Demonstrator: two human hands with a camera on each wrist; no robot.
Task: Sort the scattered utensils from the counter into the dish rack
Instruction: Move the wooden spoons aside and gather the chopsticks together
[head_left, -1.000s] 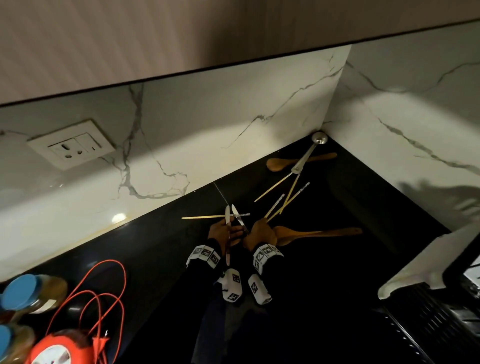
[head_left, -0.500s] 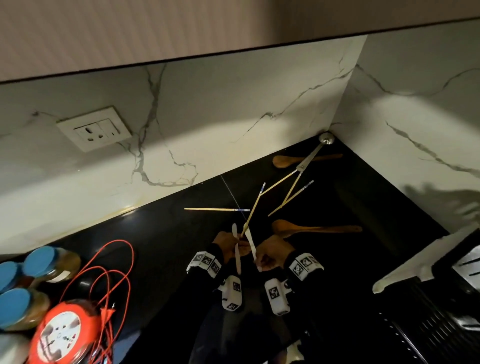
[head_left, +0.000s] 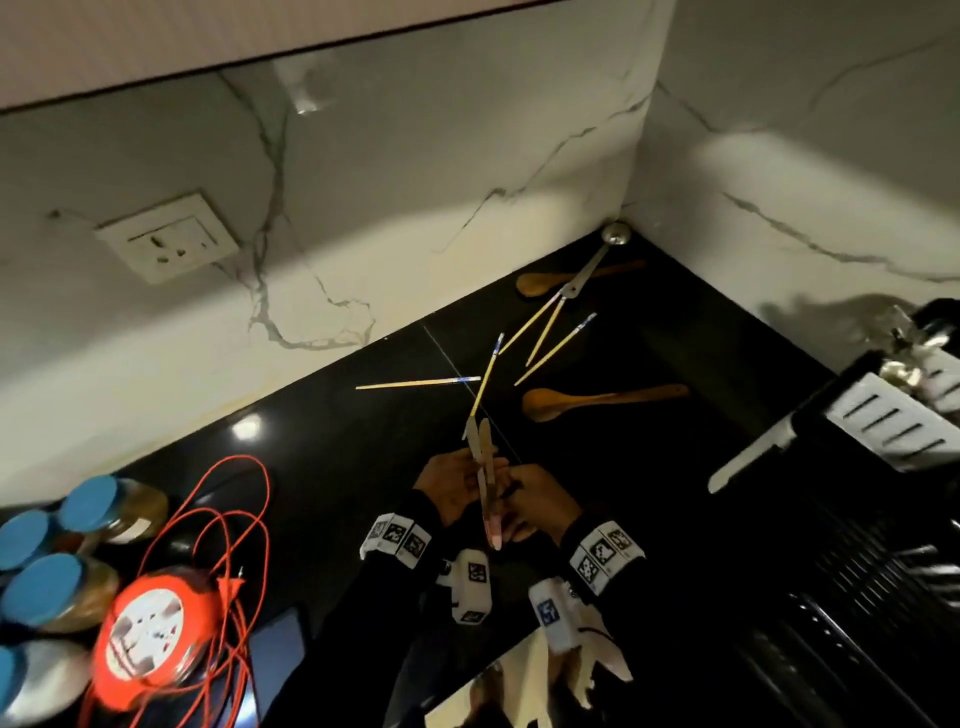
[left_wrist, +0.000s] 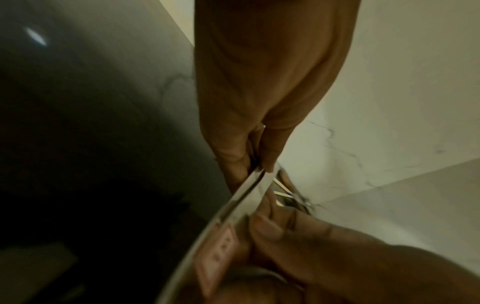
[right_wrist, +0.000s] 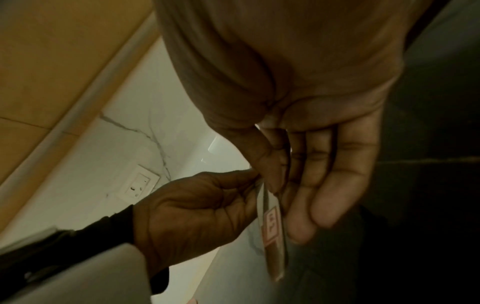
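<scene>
Dish rack (head_left: 857, 597) first since it's the biggest thing here: black, slatted, sitting at the right end of the black counter (head_left: 322, 447), with a white slotted holder (head_left: 893, 421) on its far side. Out on the counter lie two brown wooden spoons, one (head_left: 597, 401) near the middle and one (head_left: 566, 278) back by the marble wall. A steel ladle (head_left: 592, 270) lies across that back spoon, bowl tucked in the corner. Pale chopsticks (head_left: 553, 348) with blue tips are scattered between them, and one more (head_left: 415, 383) lies flat to the left.

Both hands are lifted above the counter holding two flat pale knives (head_left: 485, 478) with pinkish patterned handles, plus one chopstick (head_left: 485, 379) poking up. The left hand (head_left: 452, 486) pinches the blades with thumb and fingertips. The right hand (head_left: 535, 501) pinches them too, thumb against the metal, its other fingers fairly straight behind.
</scene>
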